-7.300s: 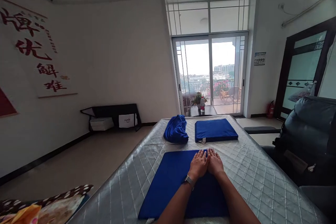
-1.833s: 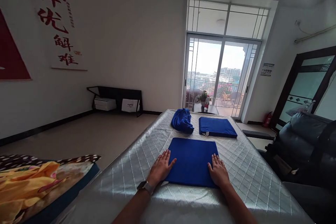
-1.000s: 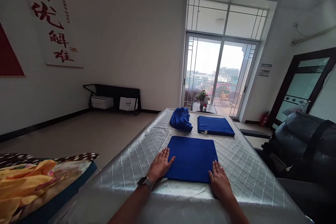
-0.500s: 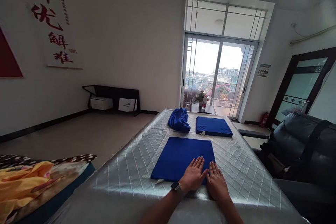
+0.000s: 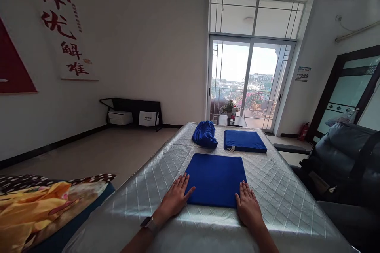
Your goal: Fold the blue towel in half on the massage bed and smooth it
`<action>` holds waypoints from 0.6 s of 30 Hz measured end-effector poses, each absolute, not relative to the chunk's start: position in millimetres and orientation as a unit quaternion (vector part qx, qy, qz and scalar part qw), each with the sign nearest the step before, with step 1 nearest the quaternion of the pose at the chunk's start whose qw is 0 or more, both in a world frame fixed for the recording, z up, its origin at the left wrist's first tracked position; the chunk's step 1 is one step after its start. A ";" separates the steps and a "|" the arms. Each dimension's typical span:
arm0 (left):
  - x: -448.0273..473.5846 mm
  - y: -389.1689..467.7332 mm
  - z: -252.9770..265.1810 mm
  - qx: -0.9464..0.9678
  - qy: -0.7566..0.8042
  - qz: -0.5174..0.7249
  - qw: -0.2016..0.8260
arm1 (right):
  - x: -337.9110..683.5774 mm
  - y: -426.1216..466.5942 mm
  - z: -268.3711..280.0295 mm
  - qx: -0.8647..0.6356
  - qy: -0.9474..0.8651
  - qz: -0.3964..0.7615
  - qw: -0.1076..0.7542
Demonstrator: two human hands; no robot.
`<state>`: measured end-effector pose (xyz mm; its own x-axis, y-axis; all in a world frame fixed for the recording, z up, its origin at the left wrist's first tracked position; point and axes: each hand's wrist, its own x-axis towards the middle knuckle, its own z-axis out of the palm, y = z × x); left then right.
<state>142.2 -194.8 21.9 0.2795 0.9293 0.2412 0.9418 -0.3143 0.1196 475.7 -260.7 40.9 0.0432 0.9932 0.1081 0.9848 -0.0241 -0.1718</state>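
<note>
A flat blue folded cloth [image 5: 215, 178] lies in front of me on the silvery quilted table cover [image 5: 157, 174]. My left hand [image 5: 177, 194] rests flat at its left edge, fingers stretched out and thumb on the fabric. On the opposite side, my right hand [image 5: 247, 201] lies flat at the near right corner, fingers straight. Neither hand grips anything. Beyond the cloth are a crumpled blue cloth [image 5: 204, 134] on the left and a neat blue folded stack [image 5: 245, 141] with a small white tag on the right.
Yellow patterned bedding [image 5: 38, 209] lies low at the left. A dark leather chair [image 5: 341, 158] with a strap stands close by the table's right side. Past the far end is a small table [image 5: 231, 121] with a plant and a bottle, before glass sliding doors [image 5: 230, 71].
My left hand has slid left across the cloth from near the right hand to the left edge. My right hand stays near the right corner. The view has shifted slightly.
</note>
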 end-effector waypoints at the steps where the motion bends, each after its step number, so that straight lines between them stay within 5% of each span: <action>1: 138.2 -196.0 19.8 -0.796 -0.587 -0.141 0.027 | 475.8 -260.7 41.0 -0.715 -0.692 0.023 0.100; 18: 144.6 -209.0 37.8 -0.788 -0.599 -0.144 -0.016 | 476.6 -261.1 41.5 -0.716 -0.690 0.032 0.098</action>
<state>144.6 -209.0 37.8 0.2414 0.9480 0.2072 0.9389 -0.2822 0.1972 476.6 -261.1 41.5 0.0459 0.9949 0.0902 0.9823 -0.0286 -0.1849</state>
